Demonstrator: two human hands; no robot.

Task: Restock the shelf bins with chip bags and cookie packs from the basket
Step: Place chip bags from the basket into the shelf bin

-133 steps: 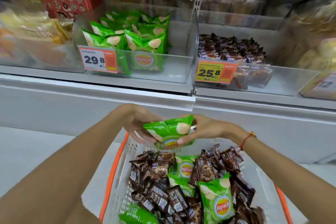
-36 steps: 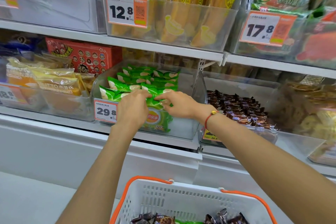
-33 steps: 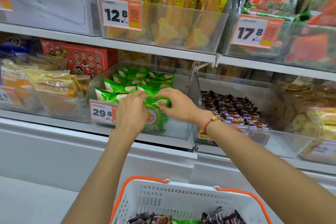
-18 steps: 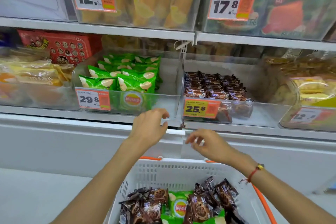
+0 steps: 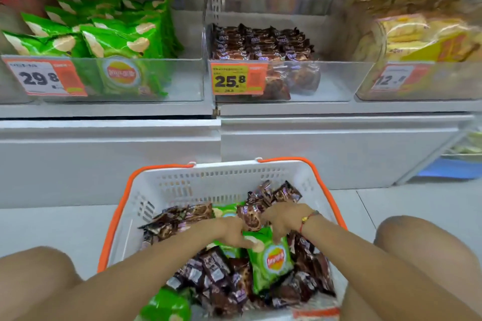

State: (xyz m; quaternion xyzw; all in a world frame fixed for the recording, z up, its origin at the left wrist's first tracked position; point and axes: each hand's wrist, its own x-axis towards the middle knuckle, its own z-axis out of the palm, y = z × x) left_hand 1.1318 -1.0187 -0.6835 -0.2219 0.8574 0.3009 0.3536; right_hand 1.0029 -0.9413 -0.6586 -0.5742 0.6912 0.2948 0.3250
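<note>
Both hands are down in the basket [image 5: 182, 185], at the top edge of one green chip bag [image 5: 271, 263]. The left hand [image 5: 232, 236] and right hand [image 5: 284, 219] pinch that edge. The bag's long side points back toward the person. The chip bin [image 5: 156, 78] is up and to the left.

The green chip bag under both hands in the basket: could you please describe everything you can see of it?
The green chip bag is a glossy, foil-like pouch, bright green with pale chip pictures near its top and a round red and yellow logo mid-face. It looks sealed and puffy, lying face up and tilted on the brown cookie packs inside the white basket. The left hand and right hand both grip its top edge. Its bottom end tucks among the packs.
</note>
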